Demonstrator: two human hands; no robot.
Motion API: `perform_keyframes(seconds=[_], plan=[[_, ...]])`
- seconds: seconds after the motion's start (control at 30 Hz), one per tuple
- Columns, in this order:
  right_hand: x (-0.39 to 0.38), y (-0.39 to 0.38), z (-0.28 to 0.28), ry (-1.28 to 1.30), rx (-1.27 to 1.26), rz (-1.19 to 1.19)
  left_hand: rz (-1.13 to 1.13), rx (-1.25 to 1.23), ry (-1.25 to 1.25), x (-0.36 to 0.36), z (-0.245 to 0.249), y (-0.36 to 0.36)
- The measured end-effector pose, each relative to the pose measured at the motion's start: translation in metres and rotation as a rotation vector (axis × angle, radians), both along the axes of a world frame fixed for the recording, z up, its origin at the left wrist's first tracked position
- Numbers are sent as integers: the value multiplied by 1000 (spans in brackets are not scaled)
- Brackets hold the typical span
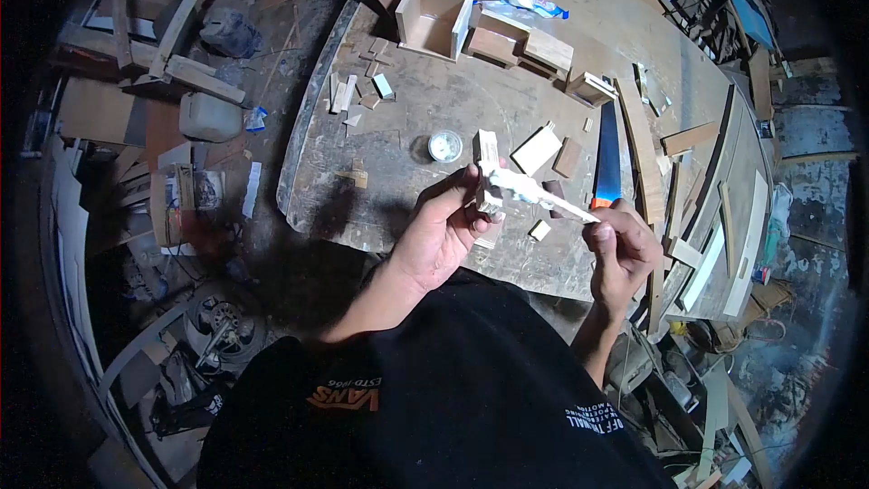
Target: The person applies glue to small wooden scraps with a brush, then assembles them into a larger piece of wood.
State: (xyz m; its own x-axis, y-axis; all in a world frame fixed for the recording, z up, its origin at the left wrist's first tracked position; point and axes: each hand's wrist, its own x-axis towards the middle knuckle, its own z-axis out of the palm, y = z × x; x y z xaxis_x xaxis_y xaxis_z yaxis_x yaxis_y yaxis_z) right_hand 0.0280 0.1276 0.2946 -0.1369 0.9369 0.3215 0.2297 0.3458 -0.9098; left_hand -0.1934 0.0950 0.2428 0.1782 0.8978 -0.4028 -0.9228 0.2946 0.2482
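Gripping side: the left hand (444, 235) is clenched around a small wooden block (490, 192), thumb on one side and fingers on the other, so that one face is left bare and turned toward the other hand.
Block position: raised off the worktop (398, 127), in front of the person's chest, above the near edge.
Spreading side: the right hand (623, 254) pinches the near end of a thin stick (557, 202) between thumb and fingertips; the far end, coated white, lies against the block.
Reason for the grip: holding the stick by its clean end probably keeps the fingers out of the white paste.
Round tub (444, 146): stands open on the worktop just beyond the block, within easy reach of the stick; its contents look pale.
Offcuts (538, 149): flat pieces lie loose beside the tub, apart from each other.
Open wooden box (434, 18): rests at the far end of the worktop, well clear of the hands.
Blue saw blade (607, 149): lies flat to the right, teeth not discernible.
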Motion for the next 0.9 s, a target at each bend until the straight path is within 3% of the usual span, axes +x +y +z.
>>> perform_keyframes(seconds=[0.2, 0.37, 0.43, 0.57, 0.7, 0.9], plan=[[-3, 4, -1, -56, 84, 69, 32, 24, -31, -6, -4, 1], [20, 8, -29, 46, -25, -70, 120, 8, -24, -28, -19, 7], [20, 15, -37, 21, -157, -147, 188, -47, 193, -39, -21, 10], [-4, 40, -88, -305, -452, -27, 242, 47, 751, -75, -56, 6], [-40, 63, -154, -443, -293, 40, 255, -15, 1004, -97, -82, -2], [-79, 103, -212, -577, -255, 123, 174, -53, 1110, -101, -79, -10]])
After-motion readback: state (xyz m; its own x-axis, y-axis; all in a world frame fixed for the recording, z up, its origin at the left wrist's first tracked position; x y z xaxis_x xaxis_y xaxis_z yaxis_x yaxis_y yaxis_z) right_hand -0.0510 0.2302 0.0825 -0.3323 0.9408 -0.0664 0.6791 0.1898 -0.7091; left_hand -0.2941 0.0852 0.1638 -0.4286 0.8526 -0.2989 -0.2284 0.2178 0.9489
